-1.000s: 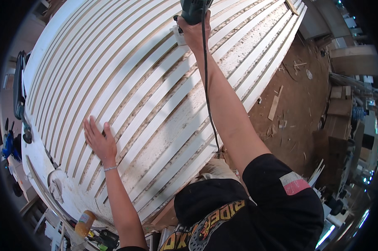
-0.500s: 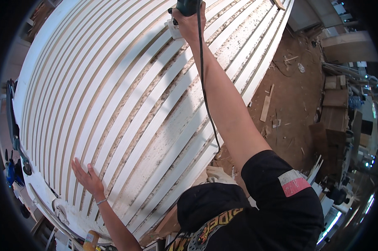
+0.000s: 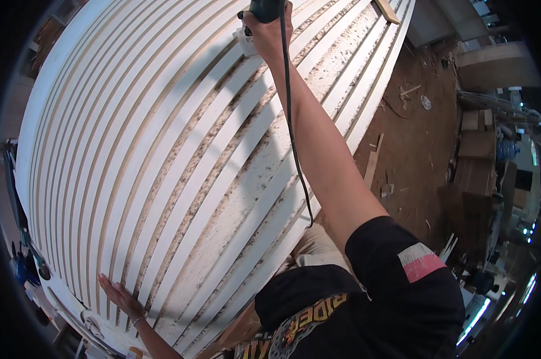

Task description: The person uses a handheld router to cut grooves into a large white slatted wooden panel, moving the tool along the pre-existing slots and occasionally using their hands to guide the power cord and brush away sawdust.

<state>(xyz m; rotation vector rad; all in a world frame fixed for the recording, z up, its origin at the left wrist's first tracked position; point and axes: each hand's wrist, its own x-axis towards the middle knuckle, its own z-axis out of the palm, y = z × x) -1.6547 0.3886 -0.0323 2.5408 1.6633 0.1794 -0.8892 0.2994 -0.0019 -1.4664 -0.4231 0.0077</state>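
A large white panel (image 3: 222, 215) with long parallel grooves fills much of the view. Brown dust and chips lie in several grooves on its right half. At the top, my right hand (image 3: 272, 35) is closed around a dark green corded power tool (image 3: 266, 8), whose upper part is cut off by the frame. A pale, partly see-through base (image 3: 246, 45) below its body is over the panel. The black cord (image 3: 290, 113) runs back along my right forearm. My left hand (image 3: 121, 297) lies flat on the panel's near left part, fingers extended, holding nothing.
A short wood piece (image 3: 388, 11) lies on the panel's far right edge. Right of the panel, the brown floor (image 3: 411, 143) carries scraps and a wood strip (image 3: 373, 161). Boxes (image 3: 477, 143) and clutter line the right side. Near the left hand is a round fitting (image 3: 93, 326).
The view has shifted slightly along the panel. My left hand is lower in the picture, a little nearer the round fitting, its thumb closer in. My right hand keeps its grip on the power tool.
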